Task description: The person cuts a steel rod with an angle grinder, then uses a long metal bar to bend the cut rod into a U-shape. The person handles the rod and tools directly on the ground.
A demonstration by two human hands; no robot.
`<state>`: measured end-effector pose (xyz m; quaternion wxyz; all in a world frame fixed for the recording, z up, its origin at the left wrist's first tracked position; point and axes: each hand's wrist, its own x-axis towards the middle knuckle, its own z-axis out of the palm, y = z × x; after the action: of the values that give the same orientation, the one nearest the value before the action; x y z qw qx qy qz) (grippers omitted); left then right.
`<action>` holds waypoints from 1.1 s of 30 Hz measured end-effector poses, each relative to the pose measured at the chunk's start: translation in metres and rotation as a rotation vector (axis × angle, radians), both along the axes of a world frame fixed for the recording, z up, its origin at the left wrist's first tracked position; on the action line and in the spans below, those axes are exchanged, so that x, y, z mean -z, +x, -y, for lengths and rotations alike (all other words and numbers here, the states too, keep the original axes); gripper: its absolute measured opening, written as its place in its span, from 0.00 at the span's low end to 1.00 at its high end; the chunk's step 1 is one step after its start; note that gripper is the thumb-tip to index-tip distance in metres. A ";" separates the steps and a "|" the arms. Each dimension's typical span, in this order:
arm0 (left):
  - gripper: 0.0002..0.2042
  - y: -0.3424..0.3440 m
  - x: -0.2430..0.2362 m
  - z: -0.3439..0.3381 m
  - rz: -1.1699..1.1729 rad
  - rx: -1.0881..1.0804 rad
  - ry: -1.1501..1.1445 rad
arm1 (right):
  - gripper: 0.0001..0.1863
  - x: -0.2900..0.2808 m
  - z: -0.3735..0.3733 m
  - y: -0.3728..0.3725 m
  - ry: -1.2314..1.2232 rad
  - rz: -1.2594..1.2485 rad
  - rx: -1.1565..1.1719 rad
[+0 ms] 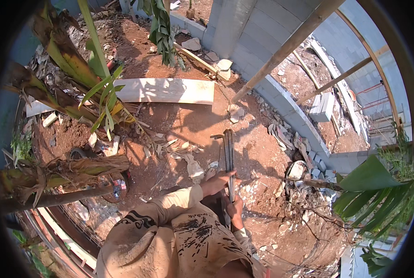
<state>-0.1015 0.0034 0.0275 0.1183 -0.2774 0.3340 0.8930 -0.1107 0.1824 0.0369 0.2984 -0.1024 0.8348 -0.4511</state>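
Several long grey metal bars [229, 153] stand out in front of me in a narrow bundle. Their far ends are bent over, and one hooks out to the left. My left hand [215, 183] closes on the bundle partway down, its fingers reaching across from the left side. Lower and nearer to my body, my right hand [235, 211] is wrapped round the same bars. The near ends are hidden behind my hands and my stained beige shirt. Below the bars lies reddish soil strewn with rubble, and part of a foot shows beside my left hand.
A pale wooden board [170, 91] lies ahead on the dirt. Banana plant trunks [63, 51] rise at left. A slanting wooden pole [281, 55] stands before a low block wall [290, 111] at right. Broken blocks [316, 164] and a large green leaf [374, 185] are further right.
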 end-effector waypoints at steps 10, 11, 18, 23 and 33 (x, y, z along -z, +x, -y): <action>0.17 0.009 -0.026 0.208 0.272 -0.678 -0.416 | 0.14 0.007 0.041 -0.228 0.102 -0.114 -0.216; 0.14 0.016 -0.021 0.225 0.258 -0.836 -0.431 | 0.15 0.009 0.045 -0.245 0.112 -0.071 -0.202; 0.15 -0.049 0.031 0.347 0.480 -1.138 -0.281 | 0.14 -0.002 0.117 -0.346 0.292 -0.021 -0.181; 0.17 -0.186 0.007 0.419 0.294 -0.829 -0.374 | 0.16 -0.056 0.185 -0.415 0.240 -0.048 -0.187; 0.10 -0.339 -0.049 0.560 0.212 -0.862 -0.363 | 0.16 -0.113 0.358 -0.553 0.078 0.007 -0.196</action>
<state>-0.4405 -0.5570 0.0762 -0.2799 -0.4962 0.3253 0.7548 -0.6638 -0.1755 0.1500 0.3478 -0.1703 0.8367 -0.3873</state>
